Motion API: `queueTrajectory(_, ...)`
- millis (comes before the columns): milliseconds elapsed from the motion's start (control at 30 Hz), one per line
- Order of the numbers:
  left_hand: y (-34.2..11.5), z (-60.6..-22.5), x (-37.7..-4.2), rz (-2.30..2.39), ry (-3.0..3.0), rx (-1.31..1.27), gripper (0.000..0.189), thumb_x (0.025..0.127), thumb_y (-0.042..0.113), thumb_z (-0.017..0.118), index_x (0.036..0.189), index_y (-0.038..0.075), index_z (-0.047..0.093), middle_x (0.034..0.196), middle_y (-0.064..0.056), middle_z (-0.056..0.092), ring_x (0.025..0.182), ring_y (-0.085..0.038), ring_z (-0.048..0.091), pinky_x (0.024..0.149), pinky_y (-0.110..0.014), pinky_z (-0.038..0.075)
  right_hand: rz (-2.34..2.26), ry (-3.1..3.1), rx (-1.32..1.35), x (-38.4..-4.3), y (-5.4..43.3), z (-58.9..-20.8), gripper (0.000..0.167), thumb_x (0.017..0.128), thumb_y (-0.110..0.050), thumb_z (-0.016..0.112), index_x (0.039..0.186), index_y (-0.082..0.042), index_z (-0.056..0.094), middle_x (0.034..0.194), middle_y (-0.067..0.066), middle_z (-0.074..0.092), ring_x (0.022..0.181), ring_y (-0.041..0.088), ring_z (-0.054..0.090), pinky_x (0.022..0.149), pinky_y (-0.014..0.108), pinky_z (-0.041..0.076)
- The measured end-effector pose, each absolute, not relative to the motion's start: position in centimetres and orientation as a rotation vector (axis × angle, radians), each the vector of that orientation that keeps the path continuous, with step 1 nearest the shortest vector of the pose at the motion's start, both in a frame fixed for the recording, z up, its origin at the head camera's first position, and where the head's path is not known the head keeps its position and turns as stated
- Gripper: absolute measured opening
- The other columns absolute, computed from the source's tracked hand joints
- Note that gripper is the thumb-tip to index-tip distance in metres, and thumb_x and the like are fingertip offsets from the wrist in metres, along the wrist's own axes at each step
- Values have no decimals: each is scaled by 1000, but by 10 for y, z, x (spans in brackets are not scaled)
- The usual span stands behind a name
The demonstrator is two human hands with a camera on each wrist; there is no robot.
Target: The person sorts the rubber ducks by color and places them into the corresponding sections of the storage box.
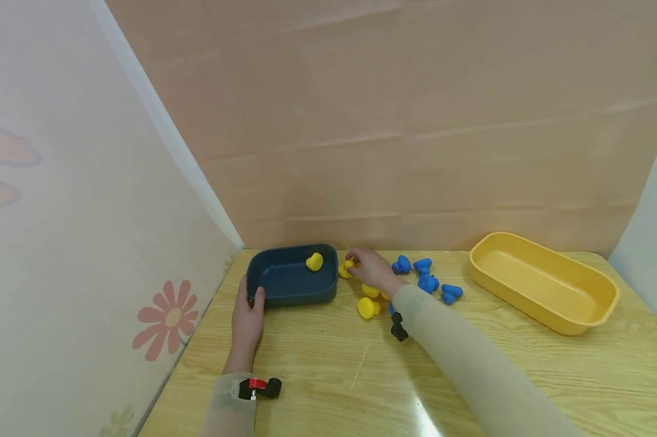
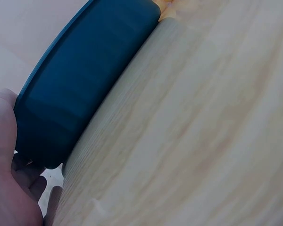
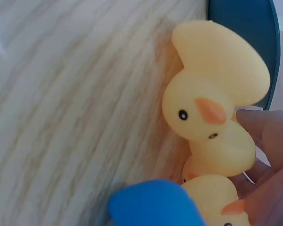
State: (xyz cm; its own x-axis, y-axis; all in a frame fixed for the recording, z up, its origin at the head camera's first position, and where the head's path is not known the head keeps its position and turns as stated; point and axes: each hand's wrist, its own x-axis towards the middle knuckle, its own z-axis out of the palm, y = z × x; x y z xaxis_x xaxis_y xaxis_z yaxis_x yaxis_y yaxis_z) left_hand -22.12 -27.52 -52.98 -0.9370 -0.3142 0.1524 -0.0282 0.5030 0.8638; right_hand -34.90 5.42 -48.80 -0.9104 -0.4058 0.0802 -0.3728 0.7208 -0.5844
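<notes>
My left hand (image 1: 247, 318) grips the left end of a dark blue tray (image 1: 292, 298), thumb and fingers on either side of its wall. In the left wrist view, the fingers (image 2: 28, 176) curl behind the tray's end. One yellow toy duck (image 1: 314, 261) lies inside the tray. Just right of the tray, my right hand (image 1: 373, 269) pinches a yellow toy duck (image 1: 349, 264) among other yellow ones. The right wrist view shows several ducks, one duck (image 3: 193, 103) with an orange beak in front of the fingertips; the grip itself is partly hidden.
Several blue toys (image 1: 429, 283), seemingly ducks, lie right of my right hand. A yellow toy duck (image 1: 367, 308) lies nearer me. A yellow tray (image 1: 535, 306) stands at the right of the wooden table (image 1: 328, 376). Walls bound the left and back.
</notes>
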Motion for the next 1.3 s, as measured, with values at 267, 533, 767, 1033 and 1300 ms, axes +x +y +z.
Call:
queueTrajectory(267, -276, -529, -222, -1419, -2457, 279, 77, 119, 49, 47, 179, 13, 14, 182, -19, 19, 157, -47, 36, 124, -66, 34, -1009, 2923, -547, -343, 55, -483, 30, 106, -20, 77, 132, -6, 72, 124, 14, 73, 109, 33, 69, 99, 52, 57)
queueTrajectory(533, -276, -532, -222, -1426, -2440, 266, 78, 118, 50, 48, 179, 12, 16, 181, -19, 21, 159, -46, 33, 125, -66, 33, -1195, 2942, -487, -337, 58, -475, 31, 107, -27, 76, 131, -8, 70, 124, 13, 73, 105, 33, 69, 96, 52, 57)
queueTrajectory(767, -277, -532, -224, -1407, -2448, 264, 77, 119, 48, 47, 178, 11, 15, 181, -19, 21, 160, -46, 33, 125, -65, 32, -1325, 2912, -422, -330, 59, -468, 32, 108, -33, 74, 131, -13, 67, 132, 12, 72, 118, 35, 68, 104, 54, 54)
queueTrajectory(1033, -276, -531, -223, -1404, -2455, 270, 77, 119, 48, 47, 178, 11, 15, 181, -19, 21, 159, -47, 34, 125, -66, 33, -1416, 2872, -458, -320, 51, -458, 31, 106, -33, 76, 129, -14, 68, 129, 9, 72, 116, 32, 68, 102, 52, 54)
queueTrajectory(1300, -275, -529, -222, -1410, -2445, 283, 76, 119, 46, 49, 178, 11, 17, 180, -21, 22, 157, -48, 36, 124, -67, 33, -1483, 2813, -507, -312, 44, -457, 26, 106, -31, 77, 125, -15, 67, 126, 8, 71, 122, 37, 66, 103, 52, 54)
